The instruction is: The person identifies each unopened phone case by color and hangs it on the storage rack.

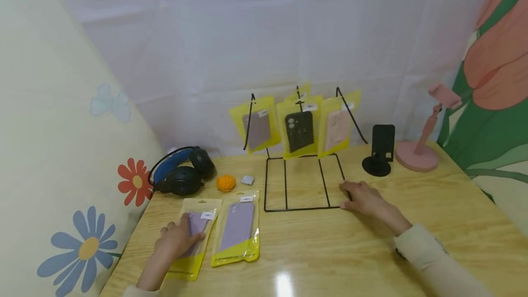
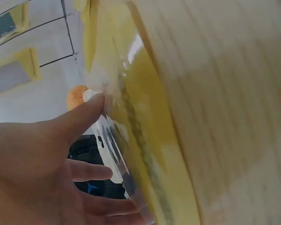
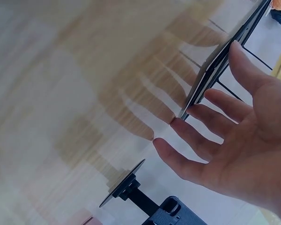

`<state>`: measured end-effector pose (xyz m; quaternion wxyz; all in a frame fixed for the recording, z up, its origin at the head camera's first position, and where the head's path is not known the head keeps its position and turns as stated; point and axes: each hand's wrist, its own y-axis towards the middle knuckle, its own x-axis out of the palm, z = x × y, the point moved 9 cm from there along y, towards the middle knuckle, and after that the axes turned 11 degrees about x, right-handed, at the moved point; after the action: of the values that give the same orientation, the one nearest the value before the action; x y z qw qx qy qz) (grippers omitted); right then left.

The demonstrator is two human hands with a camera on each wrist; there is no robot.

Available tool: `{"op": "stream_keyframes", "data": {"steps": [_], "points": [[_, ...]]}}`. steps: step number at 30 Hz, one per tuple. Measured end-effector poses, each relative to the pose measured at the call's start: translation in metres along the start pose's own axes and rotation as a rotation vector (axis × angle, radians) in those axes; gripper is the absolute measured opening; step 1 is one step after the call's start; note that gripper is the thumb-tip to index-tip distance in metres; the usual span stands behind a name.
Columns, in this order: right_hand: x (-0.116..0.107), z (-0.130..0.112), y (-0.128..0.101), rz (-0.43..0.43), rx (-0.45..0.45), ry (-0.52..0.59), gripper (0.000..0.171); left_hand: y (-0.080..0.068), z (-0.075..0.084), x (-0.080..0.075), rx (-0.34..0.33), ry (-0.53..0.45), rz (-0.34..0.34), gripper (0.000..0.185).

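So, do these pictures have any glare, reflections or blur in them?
Head view: a bright glare spot on the table, near the bottom edge; left wrist view: a white highlight on the yellow packet, with the wood grain beside it looking soft; right wrist view: reflections of the right hand's fingers in the glossy table.

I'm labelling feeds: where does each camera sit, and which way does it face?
Head: on the head, facing forward and down at the table and rack; left hand, right hand and forearms show.
Left wrist: on that wrist, looking along the hand to a packet; thumb and fingers show.
Right wrist: on that wrist, looking past the hand to the rack's edge and black stand; thumb and fingers show.
Shared: head and left wrist both show the orange ball; head and right wrist, the black stand.
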<state>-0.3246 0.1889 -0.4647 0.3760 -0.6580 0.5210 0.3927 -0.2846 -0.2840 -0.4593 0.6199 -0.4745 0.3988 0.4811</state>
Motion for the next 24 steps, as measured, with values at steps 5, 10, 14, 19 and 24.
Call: {"op": "stream_keyframes", "data": {"steps": [5,10,14,19,24], "points": [[0.002,0.002,0.000,-0.003,0.010,0.000,0.060,0.001,-0.001,-0.009,0.064,-0.039,0.097,0.083],[0.000,0.001,-0.001,-0.002,0.014,0.008,0.060,0.010,-0.006,-0.015,0.125,-0.111,0.135,0.087],[-0.001,0.000,-0.001,0.005,0.003,0.002,0.060,0.009,-0.001,-0.027,0.238,-0.186,0.177,0.060],[0.001,0.000,0.000,0.014,-0.012,0.008,0.060,-0.008,0.014,-0.063,0.420,-0.319,0.314,0.036],[0.001,0.001,0.000,0.017,-0.007,0.009,0.060,-0.035,0.045,-0.102,0.543,-0.381,0.431,0.036]]}}
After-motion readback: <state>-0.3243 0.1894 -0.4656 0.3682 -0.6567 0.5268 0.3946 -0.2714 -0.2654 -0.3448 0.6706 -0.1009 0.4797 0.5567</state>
